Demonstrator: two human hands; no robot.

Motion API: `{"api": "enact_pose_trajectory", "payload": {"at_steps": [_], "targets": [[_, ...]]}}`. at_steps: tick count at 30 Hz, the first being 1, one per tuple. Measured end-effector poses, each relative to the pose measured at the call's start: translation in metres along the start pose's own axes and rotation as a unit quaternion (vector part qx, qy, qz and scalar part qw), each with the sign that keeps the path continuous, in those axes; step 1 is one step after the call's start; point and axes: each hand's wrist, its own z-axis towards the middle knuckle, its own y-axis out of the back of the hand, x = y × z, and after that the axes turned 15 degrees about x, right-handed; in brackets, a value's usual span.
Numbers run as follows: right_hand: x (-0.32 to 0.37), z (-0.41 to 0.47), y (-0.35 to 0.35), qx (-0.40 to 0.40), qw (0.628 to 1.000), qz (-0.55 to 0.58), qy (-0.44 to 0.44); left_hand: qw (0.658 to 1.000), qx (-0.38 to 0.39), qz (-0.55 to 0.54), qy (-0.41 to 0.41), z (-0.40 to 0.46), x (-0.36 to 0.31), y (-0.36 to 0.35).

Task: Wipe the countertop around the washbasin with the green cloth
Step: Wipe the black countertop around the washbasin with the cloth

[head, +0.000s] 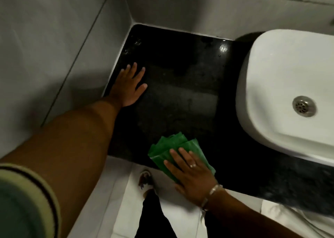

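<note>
Washbasin (282, 85) cropped at right edge

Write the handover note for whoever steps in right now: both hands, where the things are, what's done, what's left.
Left hand: flat and open on the black countertop, near the left wall, bracing.
Right hand: palm pressed flat on the folded green cloth at the counter's front edge.
Washbasin: white, sitting on the counter to the right.
Done: cannot tell; the middle looks streaked.
Left: droplets show near the back wall; the strip in front of the basin is not reached yet.
</note>
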Motion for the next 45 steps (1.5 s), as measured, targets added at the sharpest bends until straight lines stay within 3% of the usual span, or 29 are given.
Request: {"api": "enact_pose_trajectory", "payload": {"at_steps": [4,7,9,14,18,22,26,34,36,38,40,42,45], "targets": [[-0.034,-0.005,0.010,-0.015,0.994,0.025,-0.107,0.999,-0.021,-0.042,-0.025,0.001,0.009,-0.008],[-0.026,0.033,0.034,-0.040,0.952,0.084,-0.292,0.998,-0.028,-0.048,-0.026,0.001,0.008,-0.008],[0.006,0.065,0.045,-0.058,0.924,0.125,-0.357,0.998,-0.028,-0.046,-0.027,0.003,0.003,-0.007],[0.108,0.104,0.038,-0.045,0.979,0.087,-0.181,0.998,-0.032,-0.046,-0.024,0.000,0.003,-0.006],[0.072,0.074,0.028,-0.041,0.993,0.042,-0.099,0.998,-0.027,-0.047,-0.020,-0.001,0.004,-0.005],[0.001,0.069,0.042,-0.043,0.977,0.053,-0.200,0.998,-0.030,-0.049,-0.016,0.002,0.002,-0.003],[-0.032,0.147,0.089,-0.059,0.952,0.100,-0.281,0.998,-0.042,-0.053,-0.014,0.003,0.003,-0.003],[-0.086,0.289,0.187,-0.056,0.945,0.181,-0.267,0.996,-0.067,-0.053,-0.011,0.003,0.005,-0.010],[-0.097,0.292,0.202,-0.053,0.947,0.232,-0.214,0.996,-0.069,-0.051,-0.010,0.003,0.005,-0.011],[-0.111,0.274,0.200,-0.107,0.941,0.257,-0.190,0.996,-0.072,-0.055,-0.011,0.004,0.004,-0.013],[-0.128,0.247,0.186,-0.151,0.926,0.229,-0.260,0.995,-0.071,-0.069,-0.009,0.004,0.004,-0.012],[-0.140,0.227,0.174,-0.134,0.898,0.238,-0.345,0.995,-0.071,-0.072,-0.014,0.004,0.002,-0.011],[-0.144,0.227,0.166,-0.100,0.895,0.228,-0.369,0.989,-0.080,-0.123,-0.015,0.002,0.001,-0.008]]}}
